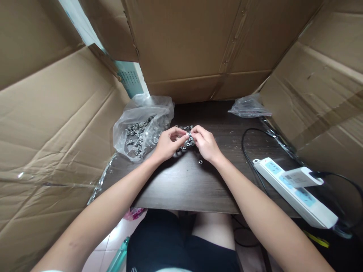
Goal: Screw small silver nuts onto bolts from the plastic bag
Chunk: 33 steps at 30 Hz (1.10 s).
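Observation:
My left hand and my right hand meet above the middle of the table. Pinched between the fingertips of both is a small shiny metal part; its exact kind is too small to make out. Below and behind the fingers lie several small metal nuts, partly hidden by the hands. One loose nut rests apart from the others, just below my right hand. Left of my left hand, a clear plastic bag stands open with many small metal pieces in it.
On the right a white power strip carries a plugged-in white adapter and a black cable. A flat plastic bag lies at the back right. Cardboard walls enclose the dark wooden table on three sides.

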Available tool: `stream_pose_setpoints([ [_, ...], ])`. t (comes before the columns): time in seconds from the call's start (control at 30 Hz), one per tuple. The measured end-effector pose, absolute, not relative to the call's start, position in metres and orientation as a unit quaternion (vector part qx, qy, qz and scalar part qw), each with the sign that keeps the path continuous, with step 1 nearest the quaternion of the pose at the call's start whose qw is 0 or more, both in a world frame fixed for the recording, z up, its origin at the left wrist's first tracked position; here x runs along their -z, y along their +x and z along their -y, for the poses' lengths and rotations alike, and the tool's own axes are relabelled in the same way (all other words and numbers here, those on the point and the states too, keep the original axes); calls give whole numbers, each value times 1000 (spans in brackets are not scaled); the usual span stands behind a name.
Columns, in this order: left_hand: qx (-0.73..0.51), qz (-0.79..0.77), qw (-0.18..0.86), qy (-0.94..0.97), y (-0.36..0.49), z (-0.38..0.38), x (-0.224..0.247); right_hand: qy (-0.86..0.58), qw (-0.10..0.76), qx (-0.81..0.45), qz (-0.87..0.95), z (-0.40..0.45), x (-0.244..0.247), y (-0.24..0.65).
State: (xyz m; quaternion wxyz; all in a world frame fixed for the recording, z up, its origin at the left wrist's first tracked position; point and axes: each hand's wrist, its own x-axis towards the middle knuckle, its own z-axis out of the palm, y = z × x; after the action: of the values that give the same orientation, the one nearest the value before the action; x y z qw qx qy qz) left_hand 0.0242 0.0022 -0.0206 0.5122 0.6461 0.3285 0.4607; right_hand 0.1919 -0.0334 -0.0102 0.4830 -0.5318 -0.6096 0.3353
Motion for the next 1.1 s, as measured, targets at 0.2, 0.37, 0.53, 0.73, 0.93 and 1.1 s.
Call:
stream_pose_setpoints([
  [0.2,-464,-329,507,647,24,-2,20,-529,483,-341,608,32,11,192],
  [0.37,-462,-328,506,650,24,-2,20,-534,488,-332,605,33,9,191],
  [0.53,-459,-331,508,649,24,-2,20,-532,477,-338,612,31,11,191],
  [0.73,-456,-337,506,650,23,-3,21,-532,475,-347,609,31,12,191],
  [0.93,-454,-328,508,654,23,-3,22,-529,463,-350,619,31,13,192],
  [1.1,-456,-335,492,662,22,-3,21,-540,453,-320,633,32,10,192],
])
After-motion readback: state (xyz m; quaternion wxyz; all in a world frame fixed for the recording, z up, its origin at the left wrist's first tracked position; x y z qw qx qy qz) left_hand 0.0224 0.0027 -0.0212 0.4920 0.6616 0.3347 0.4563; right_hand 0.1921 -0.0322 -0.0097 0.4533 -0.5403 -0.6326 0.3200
